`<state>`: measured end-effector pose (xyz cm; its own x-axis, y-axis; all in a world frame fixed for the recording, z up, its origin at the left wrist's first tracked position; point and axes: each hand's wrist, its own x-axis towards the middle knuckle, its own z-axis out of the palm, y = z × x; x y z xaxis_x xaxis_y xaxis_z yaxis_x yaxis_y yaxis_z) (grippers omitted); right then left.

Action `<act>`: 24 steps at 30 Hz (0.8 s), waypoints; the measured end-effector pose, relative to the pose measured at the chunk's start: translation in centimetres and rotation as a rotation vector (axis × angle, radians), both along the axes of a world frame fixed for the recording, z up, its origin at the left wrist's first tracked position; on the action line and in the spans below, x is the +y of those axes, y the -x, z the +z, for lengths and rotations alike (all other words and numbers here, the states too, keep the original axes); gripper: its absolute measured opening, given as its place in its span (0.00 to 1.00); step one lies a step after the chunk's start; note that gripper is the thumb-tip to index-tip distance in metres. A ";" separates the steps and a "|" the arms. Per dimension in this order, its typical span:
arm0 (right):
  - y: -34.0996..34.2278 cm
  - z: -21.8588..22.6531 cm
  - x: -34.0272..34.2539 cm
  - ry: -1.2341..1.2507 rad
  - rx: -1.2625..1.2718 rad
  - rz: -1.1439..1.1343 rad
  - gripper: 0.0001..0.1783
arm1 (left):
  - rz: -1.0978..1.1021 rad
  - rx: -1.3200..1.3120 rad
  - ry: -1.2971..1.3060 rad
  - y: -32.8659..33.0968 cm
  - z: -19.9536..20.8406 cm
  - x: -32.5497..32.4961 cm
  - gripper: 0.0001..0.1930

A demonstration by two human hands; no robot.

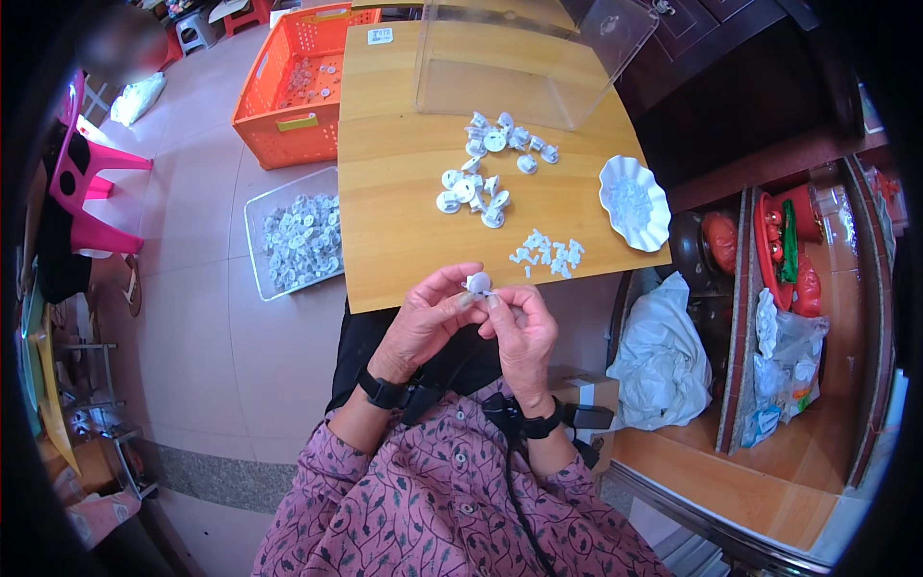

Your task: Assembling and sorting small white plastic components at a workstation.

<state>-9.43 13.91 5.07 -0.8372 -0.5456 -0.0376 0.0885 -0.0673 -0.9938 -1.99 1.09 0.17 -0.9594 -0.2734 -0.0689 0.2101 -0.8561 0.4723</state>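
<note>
A white round-headed plastic part is pinched between the thumb and fingers of my left hand, just in front of the table's near edge. My right hand meets it there, thumb and fingertips closed at the part's lower right side. What those right fingertips hold is too small to make out. Beyond my hands, a scatter of small white plastic pegs lies on the wooden table. Farther back are two loose clusters of similar white round parts, some tipped over.
A white scalloped dish of small clear pieces stands at the table's right edge. A clear plastic box is at the back. Left of the table are an orange crate and a clear tub full of white parts. Shelves stand right.
</note>
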 end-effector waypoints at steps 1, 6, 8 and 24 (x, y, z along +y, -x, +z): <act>0.0 0.0 0.0 0.012 -0.020 0.000 0.05 | -0.001 -0.001 0.000 0.0 -0.1 0.0 0.21; -0.1 0.6 -0.1 -0.013 -0.007 -0.003 0.05 | -0.017 0.010 -0.036 -0.1 -0.1 -0.1 0.21; -0.2 0.9 -0.2 -0.045 0.013 -0.007 0.05 | -0.016 0.019 -0.017 -0.1 -0.2 -0.1 0.20; -0.4 0.6 -0.8 -0.133 0.303 -0.079 0.05 | 0.031 0.023 0.075 -0.3 -0.1 0.1 0.21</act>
<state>-9.07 13.10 5.68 -0.8609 -0.4852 0.1530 -0.2125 0.0696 -0.9747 -1.67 1.17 0.09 -0.9514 -0.3070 -0.0246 0.2481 -0.8111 0.5297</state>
